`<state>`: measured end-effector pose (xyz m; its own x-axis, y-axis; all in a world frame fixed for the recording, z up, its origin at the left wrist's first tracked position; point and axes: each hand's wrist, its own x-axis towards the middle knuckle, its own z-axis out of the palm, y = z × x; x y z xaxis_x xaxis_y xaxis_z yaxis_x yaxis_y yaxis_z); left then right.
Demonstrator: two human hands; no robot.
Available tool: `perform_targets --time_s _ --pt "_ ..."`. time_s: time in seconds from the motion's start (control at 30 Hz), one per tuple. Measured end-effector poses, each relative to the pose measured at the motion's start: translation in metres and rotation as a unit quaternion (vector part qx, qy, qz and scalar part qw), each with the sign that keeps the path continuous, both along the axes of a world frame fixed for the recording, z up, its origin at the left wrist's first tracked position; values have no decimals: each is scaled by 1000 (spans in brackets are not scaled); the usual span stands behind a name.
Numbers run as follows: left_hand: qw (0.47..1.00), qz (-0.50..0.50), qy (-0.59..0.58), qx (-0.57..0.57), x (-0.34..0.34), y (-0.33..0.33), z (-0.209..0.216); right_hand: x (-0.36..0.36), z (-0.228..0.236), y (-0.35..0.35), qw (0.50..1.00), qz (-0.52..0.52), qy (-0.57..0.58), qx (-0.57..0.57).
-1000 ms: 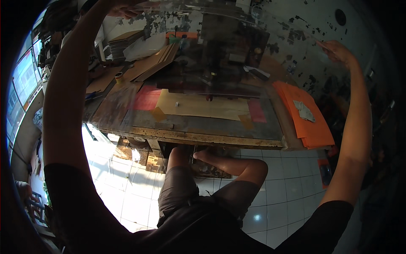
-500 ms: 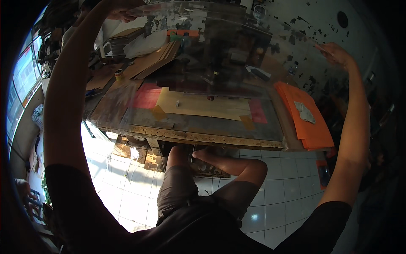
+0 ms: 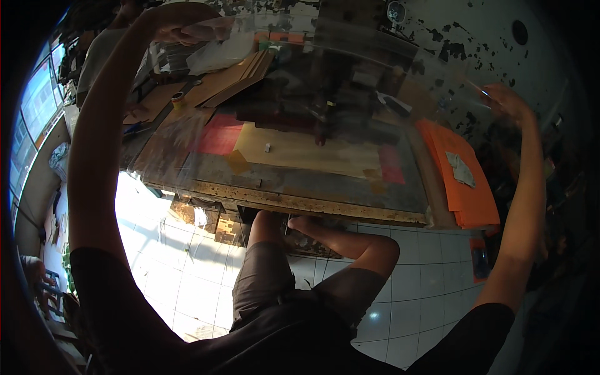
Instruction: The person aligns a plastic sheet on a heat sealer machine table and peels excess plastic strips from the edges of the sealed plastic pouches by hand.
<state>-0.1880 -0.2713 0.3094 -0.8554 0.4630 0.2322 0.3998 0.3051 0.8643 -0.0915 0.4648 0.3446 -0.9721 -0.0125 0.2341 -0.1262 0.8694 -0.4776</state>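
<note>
A large clear plastic sheet [image 3: 369, 47] hangs stretched between my raised hands, above the work table [image 3: 294, 199]. At the upper left, my left hand [image 3: 187, 25] is closed on one end of the sheet. Farther right, my right hand [image 3: 507, 103] pinches the other end with the fingertips. Through the film I see a dark machine, apparently a sewing machine [image 3: 281, 119], and a long yellow sheet [image 3: 300, 152] on the table. Red pieces [image 3: 222, 135] flank the yellow sheet. Brownish tape [image 3: 237, 162] marks its near left corner.
A stack of orange sheets [image 3: 447, 187] lies at the table's right end, with a crumpled whitish scrap [image 3: 460, 170] on it. Cardboard pieces [image 3: 231, 78] and a small yellow tub [image 3: 178, 99] are at the back left. Another person [image 3: 106, 59] is behind my left arm.
Both my hands have come down a little with the clear sheet still held between them. The whole view has shifted slightly. A co-worker's hand now shows beside my left forearm.
</note>
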Motion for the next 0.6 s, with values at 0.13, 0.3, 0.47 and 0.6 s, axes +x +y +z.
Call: perform_targets --time_s 0.13,0.3,0.47,0.6 --pt "989 90 -54 -100 11 45 -4 -9 -21 6 992 -4 -122 -42" --pt "979 19 -88 -181 -6 53 -48 -19 -48 4 982 -46 -180 8" --pt "955 -19 86 -282 -46 7 -72 -34 -66 12 990 7 -128 -54" --pt "919 45 37 -390 -55 38 -56 -70 -57 -5 985 -48 -143 78"
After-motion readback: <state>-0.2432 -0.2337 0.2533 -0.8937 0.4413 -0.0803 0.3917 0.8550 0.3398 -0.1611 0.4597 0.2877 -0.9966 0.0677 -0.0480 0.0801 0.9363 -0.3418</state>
